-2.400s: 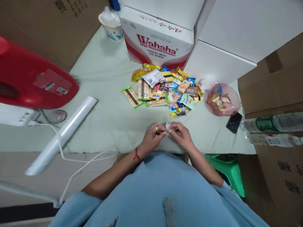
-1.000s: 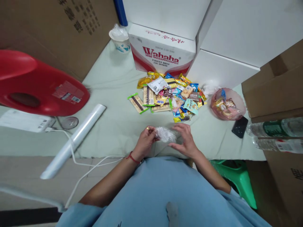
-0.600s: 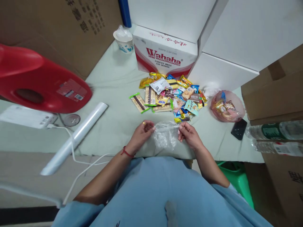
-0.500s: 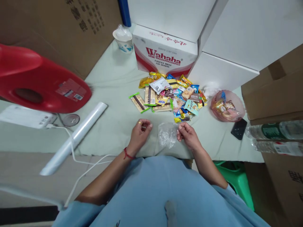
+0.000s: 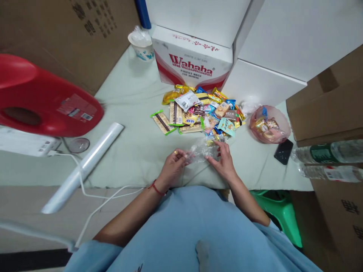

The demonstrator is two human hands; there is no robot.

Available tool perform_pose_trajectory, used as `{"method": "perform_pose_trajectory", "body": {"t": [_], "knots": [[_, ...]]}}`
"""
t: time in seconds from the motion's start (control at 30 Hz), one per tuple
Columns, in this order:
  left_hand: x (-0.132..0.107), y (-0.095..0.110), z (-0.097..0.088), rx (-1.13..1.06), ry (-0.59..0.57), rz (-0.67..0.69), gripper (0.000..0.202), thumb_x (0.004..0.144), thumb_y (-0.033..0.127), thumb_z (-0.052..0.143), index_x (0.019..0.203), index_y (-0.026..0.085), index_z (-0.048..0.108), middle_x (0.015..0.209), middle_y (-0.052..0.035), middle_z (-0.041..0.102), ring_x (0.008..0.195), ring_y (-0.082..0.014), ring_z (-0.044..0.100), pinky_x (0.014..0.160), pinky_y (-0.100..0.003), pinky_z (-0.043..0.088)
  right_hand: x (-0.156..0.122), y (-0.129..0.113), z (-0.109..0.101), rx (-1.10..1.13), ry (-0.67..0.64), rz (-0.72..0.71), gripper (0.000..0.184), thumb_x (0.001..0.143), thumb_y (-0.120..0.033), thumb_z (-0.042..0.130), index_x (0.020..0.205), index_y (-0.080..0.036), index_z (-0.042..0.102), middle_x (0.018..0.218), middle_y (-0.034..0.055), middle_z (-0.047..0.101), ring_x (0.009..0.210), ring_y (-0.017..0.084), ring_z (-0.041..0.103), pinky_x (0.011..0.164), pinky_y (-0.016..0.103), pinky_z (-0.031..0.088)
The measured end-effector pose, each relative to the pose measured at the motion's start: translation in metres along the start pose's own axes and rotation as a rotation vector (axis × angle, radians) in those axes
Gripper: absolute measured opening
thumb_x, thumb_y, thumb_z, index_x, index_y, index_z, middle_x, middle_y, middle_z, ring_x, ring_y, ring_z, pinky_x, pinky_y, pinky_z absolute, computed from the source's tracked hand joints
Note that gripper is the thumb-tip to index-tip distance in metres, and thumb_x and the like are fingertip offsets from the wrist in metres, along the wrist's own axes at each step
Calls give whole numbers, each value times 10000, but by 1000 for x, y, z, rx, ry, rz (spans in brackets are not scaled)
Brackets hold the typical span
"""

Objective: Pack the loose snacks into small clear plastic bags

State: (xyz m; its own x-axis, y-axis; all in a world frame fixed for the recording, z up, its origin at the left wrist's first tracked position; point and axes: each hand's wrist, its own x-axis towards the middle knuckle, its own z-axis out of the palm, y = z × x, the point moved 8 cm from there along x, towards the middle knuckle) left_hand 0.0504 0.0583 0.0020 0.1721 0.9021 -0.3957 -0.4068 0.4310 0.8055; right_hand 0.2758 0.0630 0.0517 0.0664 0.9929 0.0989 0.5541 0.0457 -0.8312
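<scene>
Red "Wahaha" reads clearly across the white-and-red cardboard box [image 5: 190, 64], "PURIFIED WATER" in small print beneath. The brown cardboard carton [image 5: 85, 34] carries dark characters, too blurred to read.

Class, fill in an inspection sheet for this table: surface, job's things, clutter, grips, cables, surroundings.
Surface: pale green cloth over the table, creased.
Job's things: crumpled clear plastic bag between both hands; pile of wrapped snacks just beyond it.
Clutter: pink container of sweets, black phone, roll of clear film, paper cup, red plastic container, two water bottles lying at the right.
Grips: left hand pinches one end of the bag; right hand has fingers on the other end, grip unclear.
Cables: white cable runs from a white power strip over the table's near edge.
Surroundings: Wahaha carton, white boxes, brown cartons, green stool.
</scene>
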Motion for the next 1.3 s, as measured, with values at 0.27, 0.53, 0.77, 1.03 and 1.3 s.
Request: {"method": "perform_pose_trajectory", "body": {"t": [0.27, 0.53, 0.77, 1.03, 1.3], "knots": [[1, 1, -55, -199, 292, -8, 406, 673, 313, 908, 827, 208, 547, 833, 11, 732, 923, -196, 773, 922, -376, 625, -22, 23, -26, -180, 65, -44, 260, 1001, -433, 628, 1119, -220, 719, 1262, 139, 620, 851, 207, 625, 785, 425, 591], [-2, -7, -52, -197, 258, -29, 423, 713, 344, 898, 884, 210, 536, 856, 8, 730, 943, -213, 787, 863, -351, 641, -31, -33, 38, -503, -364, -458, 265, 999, -349, 703, 1242, -249, 734, 1296, 133, 685, 1154, 308, 559, 959, 484, 484], [-5, -10, -51, -186, 220, -22, 419, 736, 378, 906, 887, 204, 556, 874, 7, 742, 951, -193, 775, 907, -359, 629, -21, -53, 57, -305, -350, -495, 305, 1055, -437, 610, 1181, -196, 747, 1094, 116, 710, 986, 252, 556, 907, 415, 481], [-14, 1, -37, -254, 107, 3, 488, 668, 428, 969, 988, 208, 674, 1071, -37, 793, 1074, -227, 763, 1050, -426, 584, -7, -54, 110, -365, -444, -444, 211, 1061, -282, 572, 1022, -207, 766, 951, 93, 674, 933, 246, 523, 852, 380, 446], [-10, -9, -45, -97, 122, -18, 414, 577, 435, 1010, 815, 175, 793, 968, -50, 812, 1016, -228, 738, 1040, -385, 565, 5, -53, 82, 106, -452, -166, 206, 1018, -397, 633, 916, -222, 667, 882, 27, 635, 885, 194, 587, 859, 348, 467]]}}
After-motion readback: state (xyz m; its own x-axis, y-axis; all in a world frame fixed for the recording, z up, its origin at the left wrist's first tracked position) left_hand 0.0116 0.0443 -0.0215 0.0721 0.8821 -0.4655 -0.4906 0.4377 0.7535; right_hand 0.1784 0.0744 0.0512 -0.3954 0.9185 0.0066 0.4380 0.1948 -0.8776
